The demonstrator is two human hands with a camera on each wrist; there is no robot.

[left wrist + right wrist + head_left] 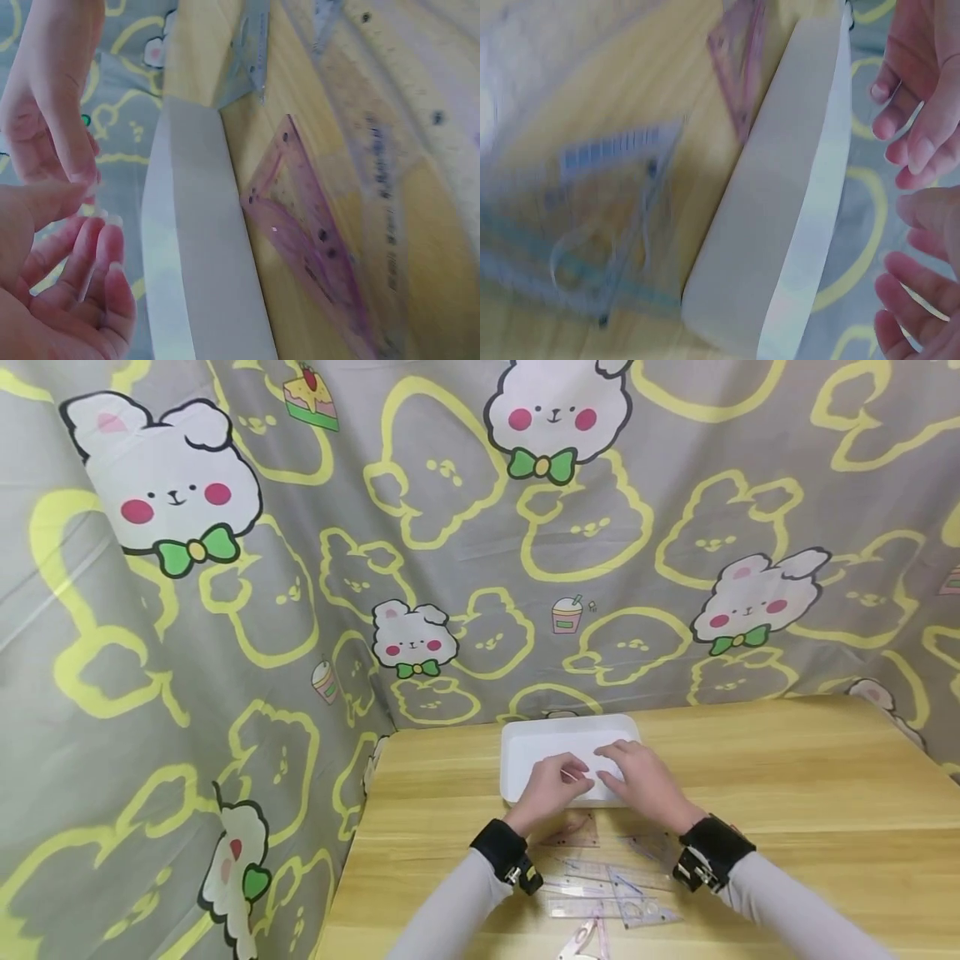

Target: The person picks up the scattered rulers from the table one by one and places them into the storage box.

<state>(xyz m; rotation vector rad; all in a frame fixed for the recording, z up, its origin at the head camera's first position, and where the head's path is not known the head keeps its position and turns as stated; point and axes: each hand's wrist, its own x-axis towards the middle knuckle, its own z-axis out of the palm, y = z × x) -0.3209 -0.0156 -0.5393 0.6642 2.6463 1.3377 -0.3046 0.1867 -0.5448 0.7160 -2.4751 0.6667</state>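
Nearest on the pale wooden desk [787, 827] lies a loose heap of clear plastic rulers and set squares [600, 893], most of them with their long edges running left to right; the blur hides their markings. Just beyond them a pink transparent plastic triangle [573, 833] lies flat, its long side roughly parallel to the near wall of the tray and close beside it, with one sharp corner pointing left. Past that stands a white rectangular plastic tray [525, 739], its long axis running left to right and its far edge near the hanging cloth. Both hands are over the tray's near half. The left hand [551, 787] has its fingers curled inward with the thumb close to the fingertips, a narrow grip; whether anything thin is pinched there cannot be told. The right hand [645, 781] lies palm down with fingers loosely bent, its fingertips meeting those of the left hand, and it visibly holds nothing. What the tray contains under the hands cannot be seen; the uncovered floor is plain white. Behind the desk hangs a grey fabric backdrop printed with yellow outlines and white rabbits [450, 527].
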